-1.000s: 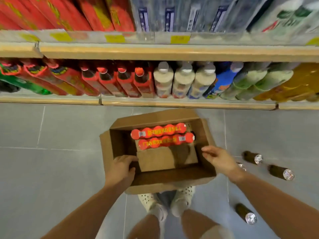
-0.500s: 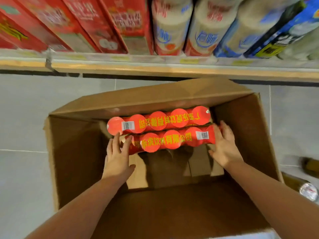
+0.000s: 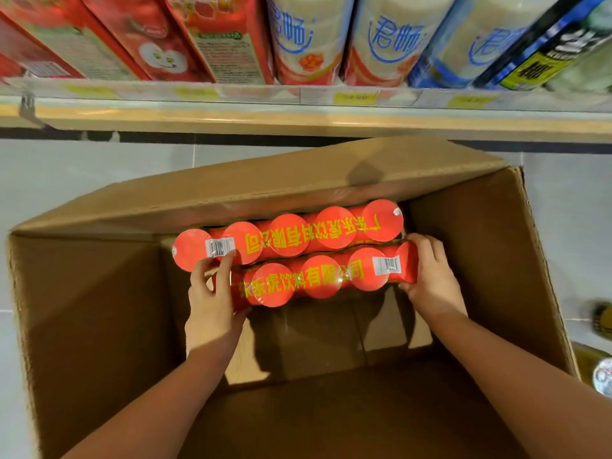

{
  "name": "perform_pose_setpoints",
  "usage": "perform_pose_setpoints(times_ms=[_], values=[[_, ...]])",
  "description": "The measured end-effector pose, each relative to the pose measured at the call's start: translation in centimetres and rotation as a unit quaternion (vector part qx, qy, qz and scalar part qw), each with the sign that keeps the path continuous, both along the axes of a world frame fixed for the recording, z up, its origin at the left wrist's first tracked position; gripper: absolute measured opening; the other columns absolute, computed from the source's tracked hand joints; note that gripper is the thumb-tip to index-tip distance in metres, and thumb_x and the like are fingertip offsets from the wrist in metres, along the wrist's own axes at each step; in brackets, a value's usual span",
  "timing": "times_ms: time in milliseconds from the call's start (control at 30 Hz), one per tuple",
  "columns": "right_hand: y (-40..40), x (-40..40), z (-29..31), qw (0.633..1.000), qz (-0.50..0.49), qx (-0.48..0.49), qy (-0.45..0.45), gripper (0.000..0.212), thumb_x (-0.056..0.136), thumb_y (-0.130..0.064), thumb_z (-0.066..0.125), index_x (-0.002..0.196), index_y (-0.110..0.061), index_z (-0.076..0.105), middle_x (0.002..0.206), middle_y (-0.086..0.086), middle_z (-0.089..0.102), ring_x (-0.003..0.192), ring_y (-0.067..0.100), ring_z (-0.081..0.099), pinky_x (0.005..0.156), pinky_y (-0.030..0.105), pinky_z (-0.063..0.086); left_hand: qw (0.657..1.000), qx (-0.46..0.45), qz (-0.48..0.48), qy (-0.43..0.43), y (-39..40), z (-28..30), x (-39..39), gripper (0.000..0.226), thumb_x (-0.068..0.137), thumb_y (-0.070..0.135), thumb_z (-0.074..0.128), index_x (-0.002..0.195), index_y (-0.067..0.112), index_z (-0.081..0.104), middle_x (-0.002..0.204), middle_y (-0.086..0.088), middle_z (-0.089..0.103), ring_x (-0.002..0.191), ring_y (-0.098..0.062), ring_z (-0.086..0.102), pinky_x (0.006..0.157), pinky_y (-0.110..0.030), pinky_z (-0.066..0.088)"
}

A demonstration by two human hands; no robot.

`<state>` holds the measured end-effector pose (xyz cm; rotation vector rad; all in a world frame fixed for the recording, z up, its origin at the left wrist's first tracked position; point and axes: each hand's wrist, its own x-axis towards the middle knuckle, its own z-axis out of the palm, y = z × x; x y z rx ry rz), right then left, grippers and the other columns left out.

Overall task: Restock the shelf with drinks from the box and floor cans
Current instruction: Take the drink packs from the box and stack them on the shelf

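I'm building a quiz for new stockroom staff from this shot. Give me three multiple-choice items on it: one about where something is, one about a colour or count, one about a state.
1. Where do the wrapped red packs lie?
A. On the shelf
B. Inside the cardboard box, at its far side
C. On the floor beside the box

2. How many wrapped red packs are in the box?
A. One
B. Two
C. Four

3. What are the hands doing?
A. Both grip the ends of the nearer pack
B. Both rest on the box rim
C. One holds a loose can

Answers:
1 B: both packs sit within the cardboard box walls, against the far side.
2 B: a farther pack and the nearer pack lie side by side.
3 A: the left hand clasps its left end, the right hand its right end.
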<state>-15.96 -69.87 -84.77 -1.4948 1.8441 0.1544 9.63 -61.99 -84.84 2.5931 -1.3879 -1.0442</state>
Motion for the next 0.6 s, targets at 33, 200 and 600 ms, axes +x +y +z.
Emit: perform_pose_setpoints(times_ms=[33, 200, 600], values=[[0.1, -0.1, 0.1, 1.000, 0.001, -0.001, 0.001, 0.064, 0.080, -0.002, 0.062, 0.134, -0.017, 0.032, 0.143, 0.006, 0.031, 0.126, 0.027, 0.041, 0.096, 0.041, 0.044, 1.000, 0.009, 0.004, -0.006, -0.1, 0.1, 0.0, 0.088, 0.073, 0.007, 0.072, 0.141, 0.028, 0.022, 0.146, -0.010, 0.017, 0.131, -0.032, 0.028, 0.086, -0.050, 0.047], [2.3, -0.6, 3.6, 0.999, 0.035, 0.012, 0.035, 0.062, 0.079, -0.008, 0.065, 0.133, -0.017, 0.035, 0.139, 0.006, 0.038, 0.122, 0.027, 0.047, 0.089, 0.040, 0.048, 0.998, 0.048, -0.017, -0.024, 1.1, 3.4, 0.1, 0.091, 0.075, 0.014, 0.071, 0.143, 0.032, 0.013, 0.144, -0.011, 0.019, 0.130, -0.030, 0.026, 0.089, -0.050, 0.046], [6.5, -1.2, 28.0, 0.996, 0.017, 0.089, 0.023, 0.061, 0.082, -0.016, 0.063, 0.133, -0.019, 0.031, 0.140, 0.004, 0.037, 0.119, 0.029, 0.050, 0.098, 0.043, 0.044, 0.992, 0.102, -0.079, -0.012, 3.0, 27.9, 0.5, 0.064, 0.078, 0.019, 0.067, 0.134, 0.024, 0.036, 0.144, -0.006, 0.024, 0.130, -0.026, 0.030, 0.102, -0.043, 0.039]])
